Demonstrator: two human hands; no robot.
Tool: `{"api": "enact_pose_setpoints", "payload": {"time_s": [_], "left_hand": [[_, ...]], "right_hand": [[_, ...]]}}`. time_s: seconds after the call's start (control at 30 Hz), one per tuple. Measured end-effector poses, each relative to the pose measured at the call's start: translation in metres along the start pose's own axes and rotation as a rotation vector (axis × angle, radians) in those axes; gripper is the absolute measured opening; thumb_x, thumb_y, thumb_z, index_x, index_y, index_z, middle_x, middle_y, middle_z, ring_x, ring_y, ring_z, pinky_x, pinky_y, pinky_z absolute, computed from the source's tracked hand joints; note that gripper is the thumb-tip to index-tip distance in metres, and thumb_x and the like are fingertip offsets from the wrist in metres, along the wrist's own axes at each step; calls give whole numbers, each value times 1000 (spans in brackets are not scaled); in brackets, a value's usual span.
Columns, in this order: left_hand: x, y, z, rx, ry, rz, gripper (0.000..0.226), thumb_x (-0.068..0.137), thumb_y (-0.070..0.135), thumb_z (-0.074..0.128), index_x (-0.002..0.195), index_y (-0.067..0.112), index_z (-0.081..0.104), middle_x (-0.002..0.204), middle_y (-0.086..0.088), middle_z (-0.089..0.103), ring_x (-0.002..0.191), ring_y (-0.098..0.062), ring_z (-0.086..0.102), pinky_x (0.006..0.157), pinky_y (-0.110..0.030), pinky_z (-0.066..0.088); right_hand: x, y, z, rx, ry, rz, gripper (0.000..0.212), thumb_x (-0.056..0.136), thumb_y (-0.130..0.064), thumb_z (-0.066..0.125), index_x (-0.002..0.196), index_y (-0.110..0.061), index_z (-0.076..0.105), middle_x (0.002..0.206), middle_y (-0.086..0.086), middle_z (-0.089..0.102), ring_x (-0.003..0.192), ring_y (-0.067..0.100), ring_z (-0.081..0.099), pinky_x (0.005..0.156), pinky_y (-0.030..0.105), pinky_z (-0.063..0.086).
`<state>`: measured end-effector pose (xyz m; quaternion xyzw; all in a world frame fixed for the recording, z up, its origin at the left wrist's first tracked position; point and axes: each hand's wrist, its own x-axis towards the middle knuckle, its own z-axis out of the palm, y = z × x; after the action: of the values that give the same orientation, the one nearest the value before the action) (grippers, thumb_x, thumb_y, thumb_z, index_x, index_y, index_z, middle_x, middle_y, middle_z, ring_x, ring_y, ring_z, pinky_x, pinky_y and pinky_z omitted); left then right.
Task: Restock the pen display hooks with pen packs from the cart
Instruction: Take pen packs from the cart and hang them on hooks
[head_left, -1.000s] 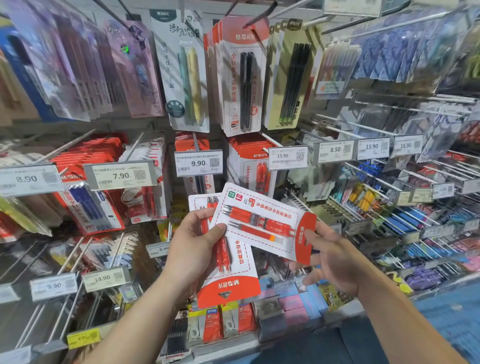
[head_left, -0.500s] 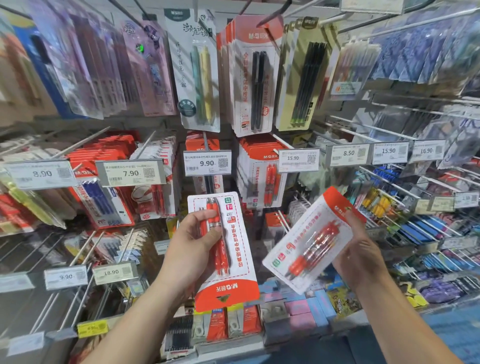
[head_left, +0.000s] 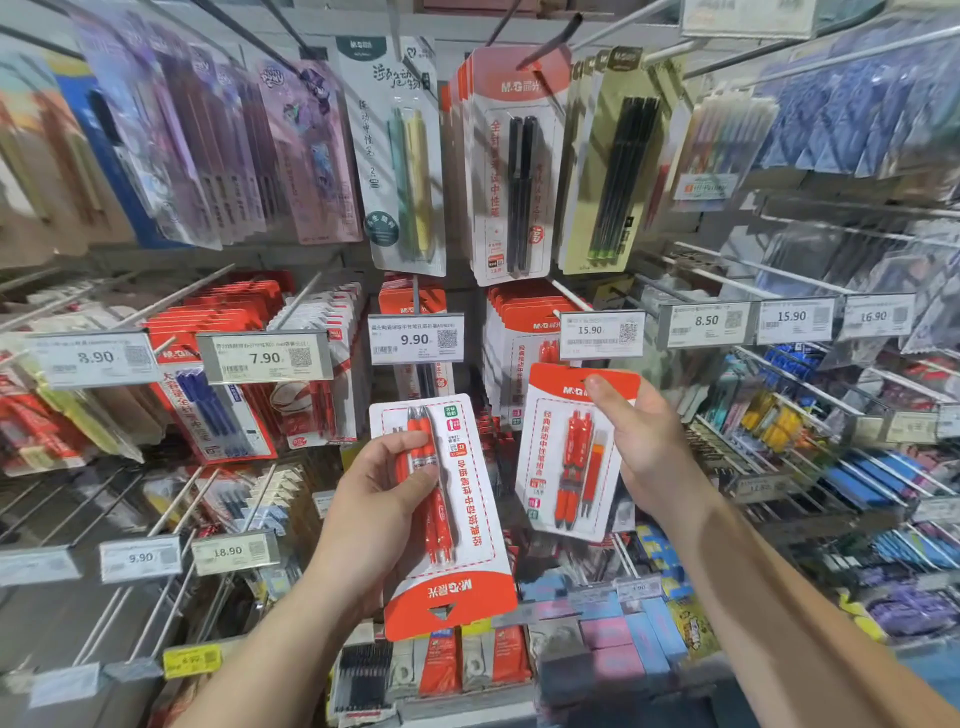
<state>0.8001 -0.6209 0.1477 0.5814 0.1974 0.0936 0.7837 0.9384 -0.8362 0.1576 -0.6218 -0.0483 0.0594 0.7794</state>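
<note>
A pegboard display wall (head_left: 519, 270) is seen across the whole view, fitted with rows of metal hooks (head_left: 182, 293) carrying pen packs. Eight price tags can be read: 8.90, 7.90, 9.90 (head_left: 415, 339), 15.90 (head_left: 601, 333), 8.50, 15.90 and 16.90 in the middle row, then 9.90 and 18.90 lower left. A stack of matching red-and-white packs (head_left: 519, 322) is hung behind the 15.90 tag, which stands in front of that hook's tip. Two red pen packs are held in front of the wall. The first pack (head_left: 457, 540) is held upside down, its red header lowest, and is gripped by the left hand (head_left: 379, 499), thumb across the pens. The second pack (head_left: 569, 452) is held upright, just below the 15.90 tag, and is pinched at its right edge by the right hand (head_left: 649, 441), thumb on the red header. The two packs are just beside each other, apart.
</note>
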Motion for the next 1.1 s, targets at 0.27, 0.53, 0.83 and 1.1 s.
{"api": "enact_pose_setpoints", "payload": {"time_s": [0.27,0.53,0.83,1.1], "left_hand": [[2,1,-4,-45,7,13,22,102,0,55,122,8,59,113,-22,75,99,-45,72,74,-48,63],[6,1,-9,-44,7,14,22,102,-1,55,122,8,60,112,-23,75,92,-41,73,66,-45,65],[11,2,-9,-51,-33,-5,23,102,-1,55,122,10,61,110,-21,76,88,-36,76,63,-41,64],[15,2,-9,-57,-12,-11,24,102,-1,55,123,10,60,112,-21,76,83,-36,73,59,-41,64]], "right_hand": [[27,-16,14,8,-29,-55,31,94,-16,72,124,-7,69,108,10,79,98,29,77,84,43,60],[37,-11,17,49,22,-75,29,98,-9,66,126,-2,68,112,12,77,101,28,76,82,41,61],[57,-7,16,52,120,13,20,103,-5,55,117,-7,69,109,12,78,99,31,76,94,54,58],[72,-6,18,-107,57,35,17,101,-3,58,93,-12,70,98,13,77,100,41,73,94,64,55]]}}
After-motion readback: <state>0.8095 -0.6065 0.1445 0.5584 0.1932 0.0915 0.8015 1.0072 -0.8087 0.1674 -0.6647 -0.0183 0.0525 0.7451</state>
